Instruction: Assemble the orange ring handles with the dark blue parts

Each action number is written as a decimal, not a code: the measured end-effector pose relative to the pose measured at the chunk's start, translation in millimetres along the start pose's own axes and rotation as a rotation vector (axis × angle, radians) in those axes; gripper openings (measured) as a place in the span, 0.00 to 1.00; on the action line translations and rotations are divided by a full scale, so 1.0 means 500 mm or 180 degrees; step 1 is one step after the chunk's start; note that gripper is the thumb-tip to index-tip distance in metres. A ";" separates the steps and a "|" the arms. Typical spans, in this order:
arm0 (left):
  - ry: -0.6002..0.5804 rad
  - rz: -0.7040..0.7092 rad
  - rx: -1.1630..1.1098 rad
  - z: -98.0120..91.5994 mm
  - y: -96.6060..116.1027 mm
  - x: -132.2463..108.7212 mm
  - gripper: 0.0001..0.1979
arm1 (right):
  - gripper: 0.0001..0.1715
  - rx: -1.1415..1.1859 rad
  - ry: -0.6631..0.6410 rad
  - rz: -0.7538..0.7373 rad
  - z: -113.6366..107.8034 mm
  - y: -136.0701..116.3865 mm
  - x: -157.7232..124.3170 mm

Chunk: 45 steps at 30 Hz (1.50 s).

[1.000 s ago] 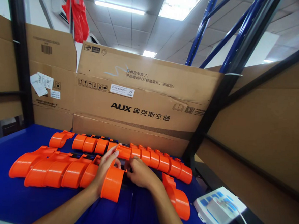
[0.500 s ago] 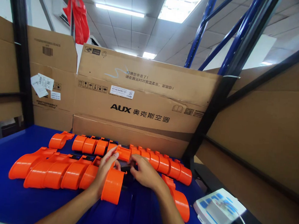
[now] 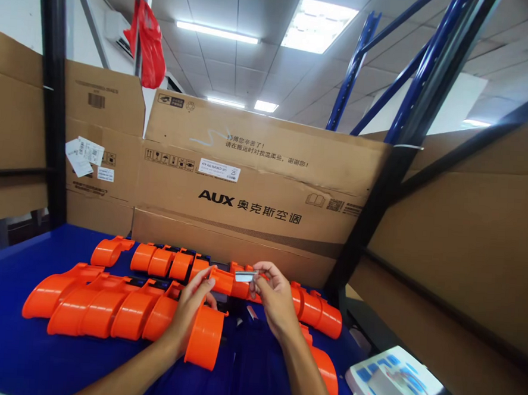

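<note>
My left hand (image 3: 191, 308) grips an orange curved plastic housing (image 3: 205, 336) that stands on the blue table (image 3: 4, 348), thumb near its top tab. Raised just to the right of that tab, my right hand (image 3: 274, 299) pinches a small grey metal piece (image 3: 244, 275) between thumb and fingers. A near row of like orange housings (image 3: 100, 307) lies to the left of my left hand. Behind my hands a far row of orange housings (image 3: 170, 262) runs across the table and on to the right.
A large cardboard carton (image 3: 256, 185) marked AUX stands behind the table, with more cardboard at left and right. A white and blue device (image 3: 393, 381) with a cable lies at the table's right. Black and blue rack posts rise around. A red bag (image 3: 149, 41) hangs above.
My right hand has lifted from the table beside the housing and now holds a small grey metal piece at the housing's top. My left hand stays on the housing.
</note>
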<state>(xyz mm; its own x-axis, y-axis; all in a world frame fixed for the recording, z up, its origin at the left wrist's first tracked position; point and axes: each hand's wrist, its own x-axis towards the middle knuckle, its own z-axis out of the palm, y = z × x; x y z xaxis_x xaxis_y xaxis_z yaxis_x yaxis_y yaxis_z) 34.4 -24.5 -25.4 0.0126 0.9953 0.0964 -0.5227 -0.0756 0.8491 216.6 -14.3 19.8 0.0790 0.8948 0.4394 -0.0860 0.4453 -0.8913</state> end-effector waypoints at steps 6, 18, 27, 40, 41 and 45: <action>-0.0076 0.0028 -0.0003 -0.002 -0.008 0.000 0.38 | 0.25 0.0013 -0.0035 0.0045 -0.003 0.008 -0.001; -0.0067 0.0089 -0.0005 -0.004 -0.009 0.002 0.43 | 0.20 -0.0222 -0.0127 0.0073 0.005 0.018 -0.007; -0.0072 0.0093 -0.0095 0.003 -0.016 -0.005 0.45 | 0.19 -0.0125 -0.0087 0.0036 0.000 0.015 -0.010; -0.0160 0.0263 -0.0116 0.007 -0.007 -0.011 0.45 | 0.18 -0.0009 0.0022 0.0082 -0.005 0.007 -0.011; -0.0159 0.0282 -0.0094 0.007 -0.007 -0.011 0.44 | 0.18 -0.0014 0.0019 0.0086 -0.004 0.006 -0.011; -0.0129 0.0302 -0.0044 0.006 -0.007 -0.008 0.43 | 0.18 -0.0030 -0.0006 0.0106 -0.003 0.003 -0.013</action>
<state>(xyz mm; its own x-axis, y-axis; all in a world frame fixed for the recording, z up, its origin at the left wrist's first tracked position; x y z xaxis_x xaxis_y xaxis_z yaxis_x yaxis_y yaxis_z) 38.7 -28.7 -26.9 -0.0031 0.9804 0.1971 -0.5349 -0.1682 0.8280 217.3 -19.6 15.4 0.0743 0.9092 0.4097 -0.0792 0.4150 -0.9064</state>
